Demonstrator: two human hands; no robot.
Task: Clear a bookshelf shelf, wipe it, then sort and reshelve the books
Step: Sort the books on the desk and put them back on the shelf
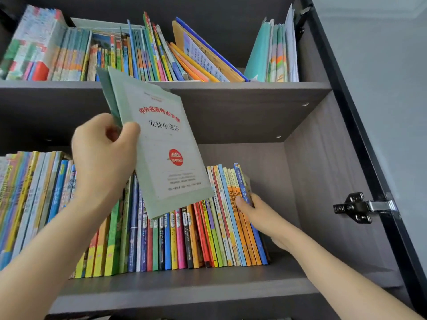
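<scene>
While the left hand [101, 153] was raised before the bookcase, its thumb lay on the front cover of a thin green booklet [161, 144] and its fingers were curled round the booklet's left edge, grasping it. The booklet was tilted, its top leaning left, with red and black printed characters and a red round emblem facing the camera. The edge of a second, darker green cover [108, 98] showed just behind it. The booklet was held in the air in front of the row of books [184, 239], which stood spine-out on the lower shelf [184, 289] and leaned slightly leftward at its right end. The right hand [261, 215] met that end of the row. Its thumb rested on the spines beside a blue-spined book [245, 195], and its fingers lay against the outer face of the last volume. Whether they clasped it could not be told. To the right of the row, the shelf was bare up to the side panel [323, 181]. On the upper shelf [231, 88] stood more books [138, 54], several slanting, with teal folders [272, 54] well apart at the right. A metal hinge [360, 207] was fixed on the cabinet's black front edge.
</scene>
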